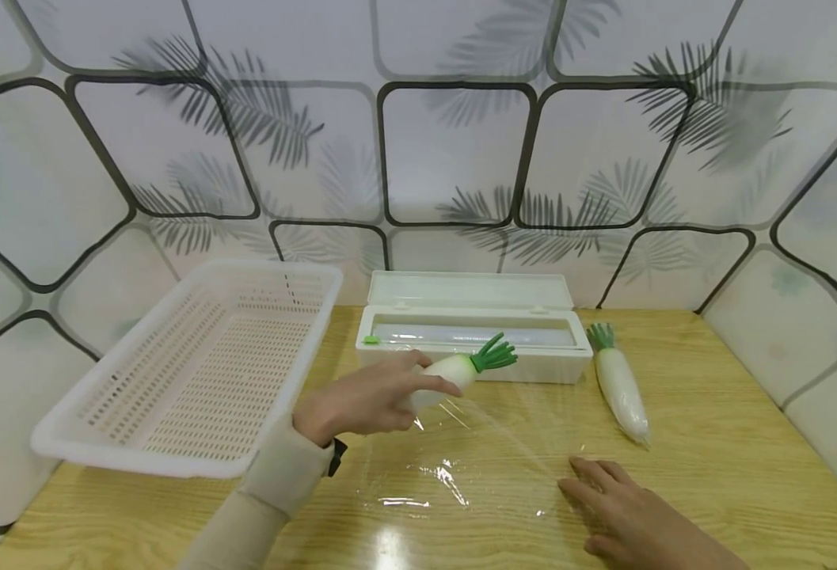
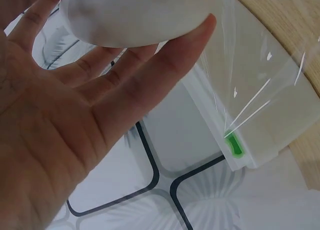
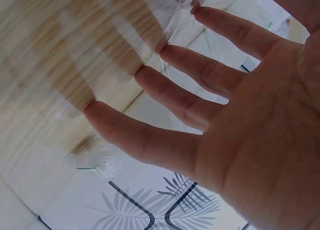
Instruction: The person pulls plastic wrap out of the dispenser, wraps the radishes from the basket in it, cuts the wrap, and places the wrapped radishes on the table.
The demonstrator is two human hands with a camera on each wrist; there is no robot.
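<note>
A radish (image 1: 450, 370), leaves (image 1: 495, 355) toward two o'clock, long axis slanted, is being gripped by the left hand (image 1: 375, 396) over clear film (image 1: 450, 481); at the radish's four o'clock, film is being touched by the right hand (image 1: 621, 507), fingers extended.

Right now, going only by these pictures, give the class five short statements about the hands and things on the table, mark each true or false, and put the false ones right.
1. The left hand holds a white radish with green stalks. True.
2. The right hand grips the other radish. False: that radish lies apart from it, beside the white box.
3. The lid of the white box is raised. True.
4. In the head view, the basket stands right of the white box. False: it stands to the left.
5. Clear film is spread in front of the white box. True.
</note>
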